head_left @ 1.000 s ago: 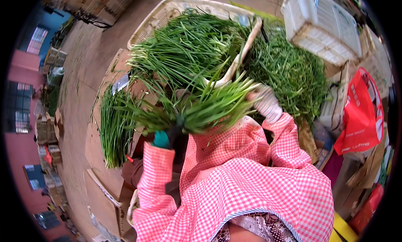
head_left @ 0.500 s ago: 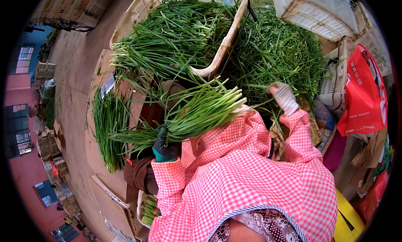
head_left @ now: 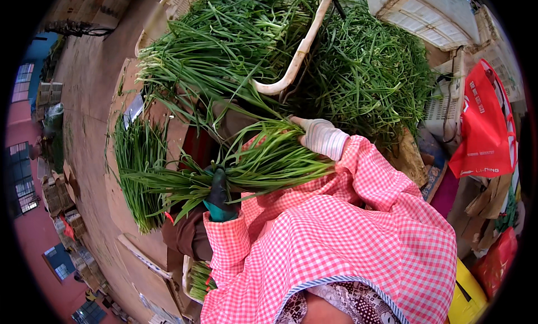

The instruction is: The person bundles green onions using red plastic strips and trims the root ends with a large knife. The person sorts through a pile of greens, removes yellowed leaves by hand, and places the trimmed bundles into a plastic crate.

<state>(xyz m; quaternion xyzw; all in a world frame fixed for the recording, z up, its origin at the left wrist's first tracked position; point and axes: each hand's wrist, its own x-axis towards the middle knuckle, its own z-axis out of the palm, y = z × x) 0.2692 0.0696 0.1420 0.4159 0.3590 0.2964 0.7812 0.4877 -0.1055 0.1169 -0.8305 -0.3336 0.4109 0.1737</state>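
Observation:
My left hand (head_left: 218, 192), in a dark glove with a teal cuff, is closed around a loose bunch of chives (head_left: 274, 164) held across my lap. Its pale stem ends point right and its leaf tips spread left. At the bunch's far edge is my right hand (head_left: 322, 136), in a whitish glove with bare fingertips, pinching some of the chives. Left of the bunch, more chives (head_left: 140, 178) lie lined up on a brown board (head_left: 119, 108), with a metal blade-like piece (head_left: 133, 111) by their far end.
Beyond my hands stands a white crate (head_left: 297, 60) heaped with chives. To its right lies a big pile of loose green leaves (head_left: 370, 72). White crates (head_left: 426, 15) and a red bag (head_left: 486, 122) stand at the right. A small container of chives (head_left: 199, 282) sits near my left elbow.
My right hand has moved left from the leaf pile onto the bunch. The bunch has dipped nearer to me, still in my left hand. The view has shifted slightly.

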